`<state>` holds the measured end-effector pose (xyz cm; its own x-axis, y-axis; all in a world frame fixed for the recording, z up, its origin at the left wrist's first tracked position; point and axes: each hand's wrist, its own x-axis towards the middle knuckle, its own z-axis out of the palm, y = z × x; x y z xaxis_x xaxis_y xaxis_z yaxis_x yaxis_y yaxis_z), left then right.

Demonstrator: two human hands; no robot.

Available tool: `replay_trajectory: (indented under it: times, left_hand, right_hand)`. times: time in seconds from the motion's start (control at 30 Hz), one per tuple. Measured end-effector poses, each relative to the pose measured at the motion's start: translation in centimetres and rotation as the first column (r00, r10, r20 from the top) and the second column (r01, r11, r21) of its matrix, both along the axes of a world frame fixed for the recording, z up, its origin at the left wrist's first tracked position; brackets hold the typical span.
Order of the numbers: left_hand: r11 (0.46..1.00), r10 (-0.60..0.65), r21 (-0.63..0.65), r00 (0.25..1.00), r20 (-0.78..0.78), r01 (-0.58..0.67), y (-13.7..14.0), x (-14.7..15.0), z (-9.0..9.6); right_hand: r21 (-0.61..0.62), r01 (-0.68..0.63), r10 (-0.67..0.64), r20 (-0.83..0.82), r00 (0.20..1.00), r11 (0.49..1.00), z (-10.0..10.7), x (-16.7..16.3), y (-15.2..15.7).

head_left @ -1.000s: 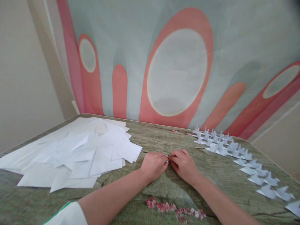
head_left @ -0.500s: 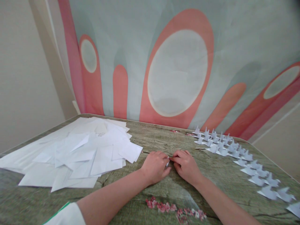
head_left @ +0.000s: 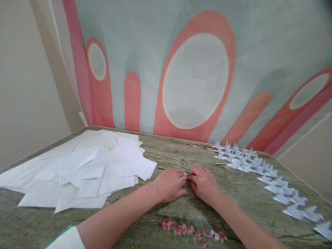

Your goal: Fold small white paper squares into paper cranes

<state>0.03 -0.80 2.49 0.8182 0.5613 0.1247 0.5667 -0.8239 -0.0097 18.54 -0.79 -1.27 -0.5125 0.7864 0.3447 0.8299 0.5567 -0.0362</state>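
Observation:
Between my hands, over the middle of the table, is a small folded piece of white paper (head_left: 183, 176), mostly hidden by fingers. My left hand (head_left: 169, 185) is closed on it, its thumb below and apart from the paper. My right hand (head_left: 203, 182) pinches at the paper's right end with thumb and forefinger. Off to the right, several folded white paper cranes (head_left: 243, 162) stand in rows. A heap of loose white paper sheets (head_left: 88, 173) lies to the left of my left hand.
The wood-patterned table (head_left: 166, 148) has pink flowers printed on its surface. Behind its far edge rises a wall covering (head_left: 145, 52) with red and white shapes. A plain wall (head_left: 26, 86) stands at the left.
The folded paper shows a little more above my left fingers, and the left hand has shifted slightly. My right hand stays nearly in place. The whole view has drifted slightly.

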Motion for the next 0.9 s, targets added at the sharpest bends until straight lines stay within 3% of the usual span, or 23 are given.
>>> replay_trajectory:
  times: [0.2,0.43,0.57,0.73,0.9]
  left_hand:
    - [0.997,0.046,-0.062,0.996,-0.081,-0.051,-1.1,-0.1,1.5]
    - [0.996,0.032,-0.076,0.997,-0.069,-0.037,-1.0,-0.5,1.3]
    - [0.995,0.026,-0.099,1.0,-0.01,-0.027,-0.6,-0.7,1.2]
    - [0.984,0.124,-0.134,0.991,0.058,-0.116,0.6,-0.8,0.2]
    - [0.96,0.214,-0.233,0.944,0.251,-0.155,2.1,-1.3,-1.5]
  right_hand:
    - [0.016,-0.011,0.01,0.018,1.0,1.0,0.1,-0.1,-0.1]
    - [0.023,-0.008,0.011,-0.135,0.991,1.0,-0.1,-0.4,-0.4]
    - [-0.006,-0.015,0.014,-0.203,0.979,1.0,-0.6,-0.3,0.0]
    - [-0.053,-0.024,0.006,-0.304,0.953,0.998,-1.2,0.0,0.4]
    - [-0.172,-0.048,-0.027,-0.405,0.914,0.984,-1.1,0.1,0.7]
